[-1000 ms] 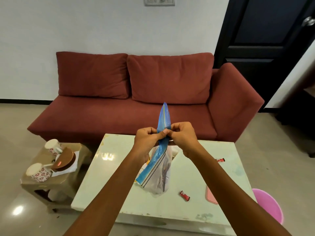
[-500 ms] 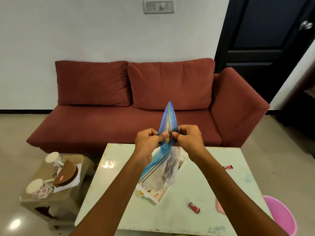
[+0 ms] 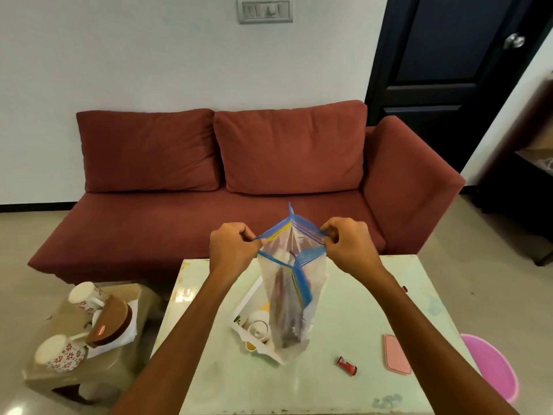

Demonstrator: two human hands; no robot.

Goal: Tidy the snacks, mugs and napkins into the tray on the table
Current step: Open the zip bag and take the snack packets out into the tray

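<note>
Both hands up over the table (image 3: 344,393), each pinching 1 side of the zip bag (image 3: 291,283) mouth: left hand (image 3: 232,250) on the left lip, right hand (image 3: 348,247) on the right lip, pulled apart so the mouth gapes. Bag hangs with its long axis vertical, straight below and between the hands, about equally near both; its bottom sits in or at the near corner of the white tray (image 3: 244,304) (can't tell which). Bag holds some packets, contents too blurred to name. Tray has 1 white mug (image 3: 257,323) and small bits beside it. Loose on the table: 1 red snack bar (image 3: 347,365) right of the tray, nearer my right hand, and a pink pouch (image 3: 396,353) further right. 2 floral mugs (image 3: 59,353) and napkins (image 3: 115,342) sit on the side stool (image 3: 71,375), well left. Likely next: snack into the bag.
</note>
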